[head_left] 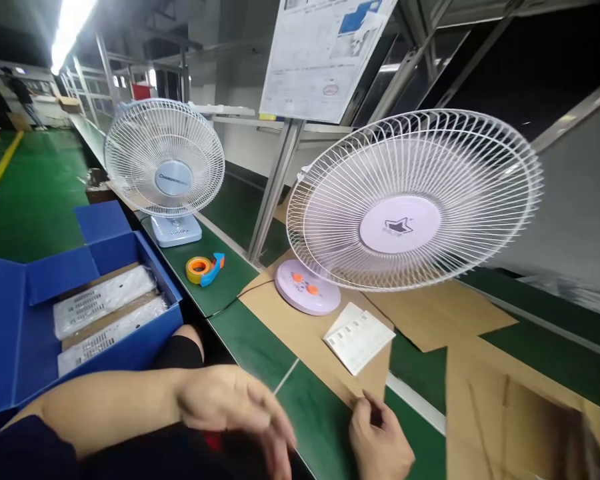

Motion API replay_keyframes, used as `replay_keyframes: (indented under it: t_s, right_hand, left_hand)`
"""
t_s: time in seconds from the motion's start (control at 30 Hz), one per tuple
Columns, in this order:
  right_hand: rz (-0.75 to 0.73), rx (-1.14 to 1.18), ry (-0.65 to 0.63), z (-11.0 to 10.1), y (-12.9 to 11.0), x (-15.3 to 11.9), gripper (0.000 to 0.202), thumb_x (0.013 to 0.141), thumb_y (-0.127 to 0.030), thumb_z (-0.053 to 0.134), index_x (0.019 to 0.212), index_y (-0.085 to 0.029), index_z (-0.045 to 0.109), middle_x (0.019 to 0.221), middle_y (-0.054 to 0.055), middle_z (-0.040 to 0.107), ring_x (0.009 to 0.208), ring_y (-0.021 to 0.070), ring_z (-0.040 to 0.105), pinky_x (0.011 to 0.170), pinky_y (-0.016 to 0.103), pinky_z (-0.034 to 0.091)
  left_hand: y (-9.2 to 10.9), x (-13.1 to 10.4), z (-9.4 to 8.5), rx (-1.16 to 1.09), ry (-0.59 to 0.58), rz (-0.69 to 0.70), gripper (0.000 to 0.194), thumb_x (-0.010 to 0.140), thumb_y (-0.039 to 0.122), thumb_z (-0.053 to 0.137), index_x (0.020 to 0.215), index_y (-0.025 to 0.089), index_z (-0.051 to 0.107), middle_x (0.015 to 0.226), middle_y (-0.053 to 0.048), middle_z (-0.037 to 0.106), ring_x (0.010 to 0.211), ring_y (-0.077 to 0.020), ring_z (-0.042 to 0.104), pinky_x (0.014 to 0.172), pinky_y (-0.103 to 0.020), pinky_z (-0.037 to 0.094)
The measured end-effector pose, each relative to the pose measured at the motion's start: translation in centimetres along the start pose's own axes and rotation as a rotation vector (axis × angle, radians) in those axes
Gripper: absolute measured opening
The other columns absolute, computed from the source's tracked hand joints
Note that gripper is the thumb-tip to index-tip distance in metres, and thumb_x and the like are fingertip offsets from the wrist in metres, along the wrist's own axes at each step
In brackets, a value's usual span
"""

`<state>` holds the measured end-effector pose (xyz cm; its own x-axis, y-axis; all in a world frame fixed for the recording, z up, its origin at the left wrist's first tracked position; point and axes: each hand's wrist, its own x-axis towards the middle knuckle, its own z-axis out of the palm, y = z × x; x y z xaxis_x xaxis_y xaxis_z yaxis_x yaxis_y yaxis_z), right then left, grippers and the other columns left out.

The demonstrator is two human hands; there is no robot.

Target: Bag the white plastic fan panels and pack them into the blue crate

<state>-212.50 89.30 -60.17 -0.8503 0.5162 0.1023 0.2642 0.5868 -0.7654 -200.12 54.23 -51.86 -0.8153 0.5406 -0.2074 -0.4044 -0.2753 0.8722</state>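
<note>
The hands seem to be between actions in some light handling around a table fan with a lilac plastic hub and a white wire grille (400, 223), and neither hand is on it. This fan fills the right half of the frame, grille tilted, its round lilac base with orange knobs (307, 288) resting on a flat brown cardboard sheet (300, 333) laid over the green-topped bench (320, 413). At bottom center, the left hand (235, 407) hangs above the bench's near edge, its fingers loosely extended, slightly spread and blurred, apparently empty. The right hand (380, 437), lower right of center, has its fingers curled in with thumb and forefinger nearly meeting at the cardboard's near corner; whether they pinch it or merely brush it I cannot tell. Just beyond, white printed paper leaflets (360, 340) lie overlapping on the cardboard, in front of the lilac base and untouched. Taking up a leaflet would call for opening the right fingers and sliding a tip under its edge; moving the cardboard would call for a firm pinch and care, as the fan's base bears on it.
</note>
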Motion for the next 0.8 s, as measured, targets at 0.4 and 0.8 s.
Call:
replay_keyframes:
  t_s: [0.4, 0.8]
  right_hand:
    - [0.092, -0.011, -0.062, -0.3, -1.5, -0.1, 0.043, 0.077, -0.053, 0.059, 0.106, -0.027, 0.077, 0.107, 0.010, 0.078, 0.108, 0.0380, 0.072, 0.104, 0.053, 0.054]
    - [0.035, -0.005, -0.022, 0.1, -0.9, -0.2, 0.046, 0.074, -0.055, 0.058, 0.104, -0.026, 0.078, 0.104, 0.011, 0.079, 0.106, 0.0393, 0.073, 0.103, 0.054, 0.055]
  left_hand:
    - [-15.2, -9.5, -13.5, 1.285, 0.480, -0.125, 0.054, 0.102, 0.035, 0.054, 0.154, 0.031, 0.067, 0.169, -0.003, 0.051, 0.160, -0.0326, 0.042, 0.140, -0.054, 0.018]
    - [-17.1, -6.1, -18.0, 1.014, 1.070, -0.491, 0.099, 0.099, 0.063, 0.057, 0.175, 0.008, 0.024, 0.181, -0.020, 0.021, 0.170, -0.0332, 0.020, 0.137, -0.048, 0.024]
